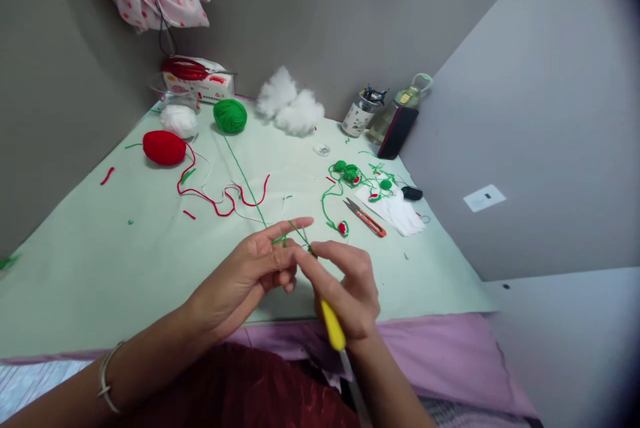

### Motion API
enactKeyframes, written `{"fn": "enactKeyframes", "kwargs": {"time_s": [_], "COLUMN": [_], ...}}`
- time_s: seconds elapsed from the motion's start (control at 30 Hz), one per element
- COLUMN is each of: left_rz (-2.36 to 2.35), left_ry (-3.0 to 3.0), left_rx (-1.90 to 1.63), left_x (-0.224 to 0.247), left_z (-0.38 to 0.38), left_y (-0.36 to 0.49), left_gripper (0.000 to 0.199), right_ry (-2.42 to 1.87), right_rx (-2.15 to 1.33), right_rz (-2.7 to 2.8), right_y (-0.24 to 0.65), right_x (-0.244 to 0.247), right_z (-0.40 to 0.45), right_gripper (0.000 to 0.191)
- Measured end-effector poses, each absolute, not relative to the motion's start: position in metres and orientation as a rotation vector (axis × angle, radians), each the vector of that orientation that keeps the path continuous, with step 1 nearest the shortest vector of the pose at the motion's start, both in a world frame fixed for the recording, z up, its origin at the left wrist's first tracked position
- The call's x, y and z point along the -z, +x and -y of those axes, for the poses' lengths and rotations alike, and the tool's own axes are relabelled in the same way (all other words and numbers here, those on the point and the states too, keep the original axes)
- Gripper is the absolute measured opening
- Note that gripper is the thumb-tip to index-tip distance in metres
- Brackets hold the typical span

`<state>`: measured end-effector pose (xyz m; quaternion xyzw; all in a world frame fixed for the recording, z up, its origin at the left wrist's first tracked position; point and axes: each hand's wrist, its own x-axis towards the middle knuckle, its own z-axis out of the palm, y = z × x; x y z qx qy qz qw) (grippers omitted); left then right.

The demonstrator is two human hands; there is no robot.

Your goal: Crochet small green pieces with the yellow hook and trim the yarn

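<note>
My right hand (350, 285) is closed on a crochet hook with a yellow handle (333, 325); its tip sits by my left fingertips. Green yarn (243, 178) runs from the green ball (230, 116) down to my left hand (255, 265) and loops over its raised index finger. My left thumb and other fingers pinch a small green piece of crochet work (311, 251), mostly hidden by the fingers. Both hands meet above the table's front edge.
Red yarn ball (164, 148), white yarn ball (180, 121) and stuffing (290, 105) lie at the back. Orange thread snips (366, 217), small green and red crocheted pieces (351, 173) and white tissue (395, 211) lie right. A phone (399, 133) leans on a bottle (385, 121).
</note>
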<state>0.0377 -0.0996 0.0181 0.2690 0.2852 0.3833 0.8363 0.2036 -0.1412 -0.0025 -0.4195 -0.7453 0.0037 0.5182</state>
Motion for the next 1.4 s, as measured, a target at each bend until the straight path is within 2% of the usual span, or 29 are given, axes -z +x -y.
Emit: {"fn": "enactKeyframes", "kwargs": {"time_s": [0.1,0.2,0.3,0.37,0.43,0.57,0.67,0.83,1.03,1.1,1.17,1.3,1.33,1.4], "left_rz": [-0.622,-0.654,-0.656,-0.636,-0.611,-0.582,-0.571,-0.567,-0.587,-0.618,-0.643,-0.584,-0.569,-0.569], "left_ry": [0.549,0.693,0.8,0.761,0.654,0.513,0.565,0.685,0.691,0.708,0.723,0.632,0.592,0.534], "left_rx": [-0.816,-0.929,-0.99,-0.971,-0.903,-0.822,-0.856,-0.877,-0.827,-0.865,-0.921,-0.887,-0.846,-0.788], "left_x": [-0.018,-0.016,-0.013,-0.013,-0.014,-0.019,-0.02,-0.016,-0.018,-0.019,-0.019,-0.017,-0.017,-0.017], "left_z": [0.098,0.101,0.105,0.105,0.102,0.094,0.094,0.101,0.099,0.1,0.101,0.102,0.101,0.099], "left_y": [0.038,0.038,0.041,0.042,0.042,0.038,0.037,0.041,0.038,0.037,0.037,0.038,0.038,0.037], "left_gripper": [0.049,0.051,0.057,0.056,0.05,0.032,0.031,0.04,0.035,0.036,0.04,0.045,0.045,0.042], "right_ry": [-0.963,-0.91,-1.012,-1.06,-1.043,-0.967,-0.87,-0.872,-0.818,-0.857,-0.937,-1.014,-1.007,-0.982], "right_rx": [-0.33,-0.63,-0.396,-0.116,-0.045,-0.404,-0.672,-0.689,-0.882,-0.749,-0.452,0.178,0.197,0.021], "right_rz": [1.538,1.341,1.519,1.634,1.628,1.343,1.143,1.326,1.222,1.329,1.558,1.869,1.85,1.731], "right_y": [0.204,0.204,0.199,0.196,0.195,0.2,0.202,0.198,0.205,0.207,0.206,0.201,0.2,0.2], "right_x": [-0.002,-0.006,0.001,0.008,0.011,0.003,-0.004,-0.005,-0.004,-0.005,-0.004,0.003,0.004,0.004], "right_z": [0.133,0.129,0.132,0.135,0.136,0.129,0.125,0.126,0.126,0.129,0.135,0.141,0.14,0.136], "right_gripper": [0.028,0.025,0.024,0.037,0.041,0.023,0.019,0.015,0.02,0.022,0.024,0.038,0.039,0.033]}}
